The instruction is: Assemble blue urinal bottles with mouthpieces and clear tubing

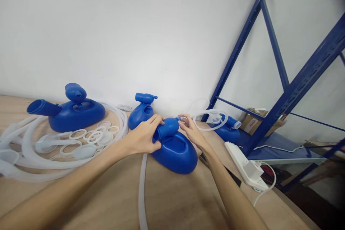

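Note:
A blue plastic urinal bottle [175, 156] lies on the wooden table before me, its handle opening facing up. Across its top sits a blue spouted neck piece [170, 126], wide mouth to the left and narrow nozzle to the right. My left hand [147, 134] is closed around the wide mouth end, thumb below and fingers over it. At the nozzle, the fingers of my right hand [190, 127] pinch the end of a translucent tube [182, 118]; how far it sits on the nozzle is hidden. A flat translucent hose [142, 190] runs from beneath my left hand toward me.
Left stand another blue urinal bottle [78, 116], coiled hoses [29, 143] and several white rings [94, 137]. A blue bottle [141, 113] stands by the wall. Right are a tubed bottle [228, 131], a power strip [244, 165], a phone [233, 176] and a blue metal rack [277, 115].

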